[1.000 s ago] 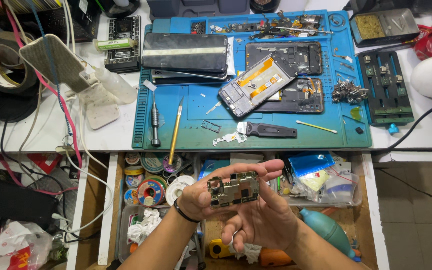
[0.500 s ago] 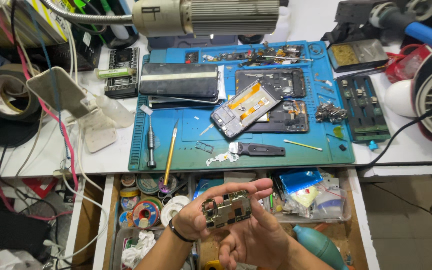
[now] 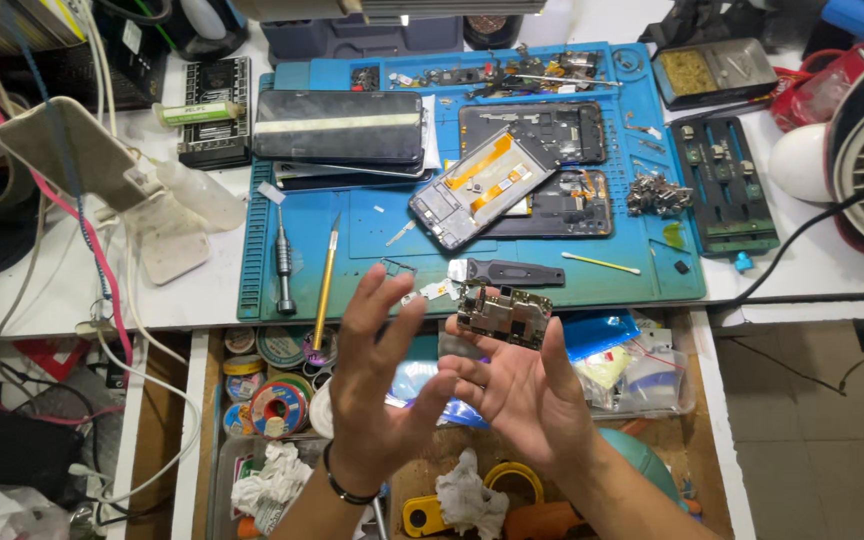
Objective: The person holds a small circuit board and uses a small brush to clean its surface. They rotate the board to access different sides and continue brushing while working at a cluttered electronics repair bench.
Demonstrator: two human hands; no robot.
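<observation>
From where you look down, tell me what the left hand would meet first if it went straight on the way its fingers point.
The left hand points up toward the bench. It would probably meet the blue mat near its front edge, by the yellow knife. Depth is unclear: the hand may be well above the mat.

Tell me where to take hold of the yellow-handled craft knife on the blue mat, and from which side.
Take the craft knife by the middle of its yellow handle, coming from above with fingers across its width. It lies flat and nearly upright in view, blade tip pointing away towards the stacked phones. The screwdriver lies close on its left, so a grip low on the handle seems safest.
</observation>
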